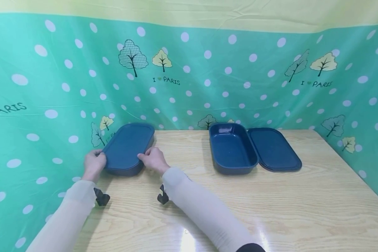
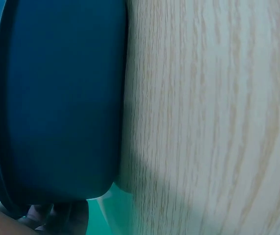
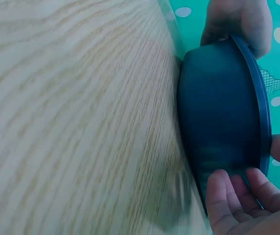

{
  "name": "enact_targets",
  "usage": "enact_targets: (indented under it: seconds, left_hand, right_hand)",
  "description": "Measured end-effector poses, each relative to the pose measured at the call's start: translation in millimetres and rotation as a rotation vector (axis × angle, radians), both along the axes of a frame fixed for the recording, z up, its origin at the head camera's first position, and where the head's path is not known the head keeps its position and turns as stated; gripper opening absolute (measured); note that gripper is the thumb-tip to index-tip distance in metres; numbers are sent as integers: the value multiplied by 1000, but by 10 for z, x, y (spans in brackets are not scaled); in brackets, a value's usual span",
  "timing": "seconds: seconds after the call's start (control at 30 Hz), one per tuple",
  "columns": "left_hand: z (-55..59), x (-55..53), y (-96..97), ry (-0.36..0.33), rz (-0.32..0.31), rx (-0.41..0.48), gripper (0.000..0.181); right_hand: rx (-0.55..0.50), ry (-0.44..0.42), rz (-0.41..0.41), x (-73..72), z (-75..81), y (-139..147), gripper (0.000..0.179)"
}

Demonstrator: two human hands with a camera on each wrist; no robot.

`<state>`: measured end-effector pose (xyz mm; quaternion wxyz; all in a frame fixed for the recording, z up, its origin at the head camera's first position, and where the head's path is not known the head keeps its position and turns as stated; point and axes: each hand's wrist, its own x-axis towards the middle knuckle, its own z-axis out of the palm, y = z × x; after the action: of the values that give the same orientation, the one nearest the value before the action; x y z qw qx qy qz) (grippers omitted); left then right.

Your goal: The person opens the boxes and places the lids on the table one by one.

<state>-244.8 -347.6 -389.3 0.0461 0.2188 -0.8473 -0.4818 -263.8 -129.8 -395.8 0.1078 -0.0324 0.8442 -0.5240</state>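
Note:
A dark blue rectangular food container (image 2: pixel 61 107) with its lid (image 1: pixel 128 143) on top stands on the table at the left in the head view. My left hand (image 1: pixel 94 162) grips its left edge near the front corner, thumb above and fingers below the rim. On the opposite side, my right hand (image 1: pixel 154 159) holds the rim, with the thumb on the lid and the fingers (image 3: pixel 218 193) against the side wall. The right wrist view shows both hands at the container (image 3: pixel 220 103). What is inside is hidden under the lid.
Farther right, a second dark blue container (image 1: pixel 233 150) stands uncovered. Its matching lid (image 1: pixel 275 148) lies flat close beside it. A light wood table (image 1: pixel 271 210) carries everything, and a green dotted curtain (image 1: pixel 208 87) hangs behind and along the sides.

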Motion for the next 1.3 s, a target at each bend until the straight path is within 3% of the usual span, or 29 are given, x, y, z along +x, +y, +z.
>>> enact_targets:
  seconds: [0.63,1.3]
  left_hand:
    - [-39,-5,-22,5,-16,24,55]
    - [-60,-21,56,-7,-26,21,53]
  right_hand:
    - [4,-55,-15,12,22,-34,50]
    - [-6,-76,-24,-14,1,95,44]
